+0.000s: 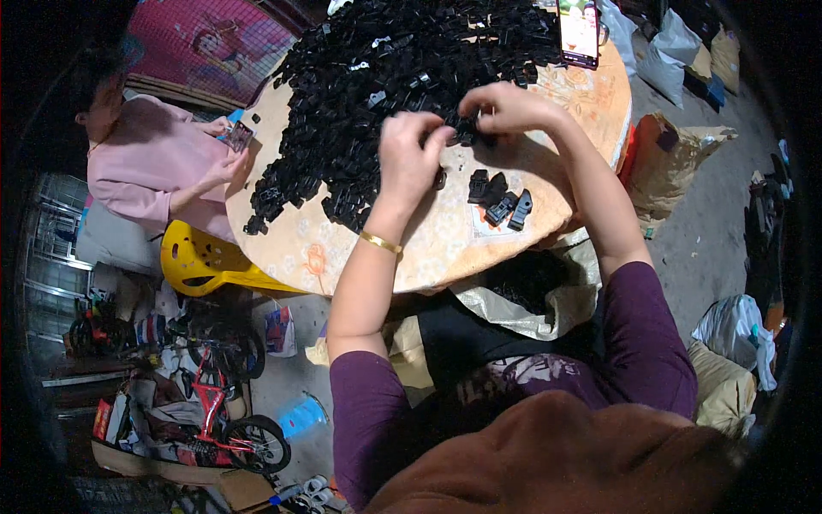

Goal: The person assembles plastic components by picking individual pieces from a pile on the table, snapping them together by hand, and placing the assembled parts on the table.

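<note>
A large heap of small black plastic clip-like parts covers much of the round table. My left hand is at the heap's near edge, thumb and fingers drawn together; what they pinch, if anything, is hidden. Across from it, my right hand bends its fingers down onto a black plastic part, thumb and forefinger closed about it. The part's exact kind is too small to tell. A few larger black plastic pieces lie apart from the heap, below my right hand.
At the far right of the table a phone stands upright, its screen lit. A person in a pink top sits at the left, holding a phone. An open woven sack is under the near edge. Sacks line the right.
</note>
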Demonstrator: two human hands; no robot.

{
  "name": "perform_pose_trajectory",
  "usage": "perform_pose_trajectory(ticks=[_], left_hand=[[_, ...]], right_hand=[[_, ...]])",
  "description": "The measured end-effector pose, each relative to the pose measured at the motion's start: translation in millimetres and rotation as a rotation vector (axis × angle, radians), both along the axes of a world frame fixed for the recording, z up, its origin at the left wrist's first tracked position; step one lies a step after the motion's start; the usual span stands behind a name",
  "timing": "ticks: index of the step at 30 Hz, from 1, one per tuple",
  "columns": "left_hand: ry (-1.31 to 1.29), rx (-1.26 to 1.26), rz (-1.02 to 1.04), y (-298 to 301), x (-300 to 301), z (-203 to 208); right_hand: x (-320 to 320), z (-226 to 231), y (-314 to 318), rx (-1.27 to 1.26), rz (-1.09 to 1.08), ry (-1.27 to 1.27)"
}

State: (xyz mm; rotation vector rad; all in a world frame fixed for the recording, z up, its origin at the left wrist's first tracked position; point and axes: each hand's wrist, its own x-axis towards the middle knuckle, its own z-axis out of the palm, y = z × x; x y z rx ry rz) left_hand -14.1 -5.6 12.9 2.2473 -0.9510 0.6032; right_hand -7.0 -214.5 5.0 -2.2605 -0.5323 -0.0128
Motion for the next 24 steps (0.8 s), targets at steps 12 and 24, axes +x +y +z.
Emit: perform_pose_trajectory(ticks=[12,24], left_hand=[[-0.168,-0.082,0.157,11,35,-12],[1.202,-1.077,-0.698,3,18,-9]], right_hand=[[1,8,26,0.942,0.116,0.356],[0,-5,50,0.369,-0.041,-0.697]])
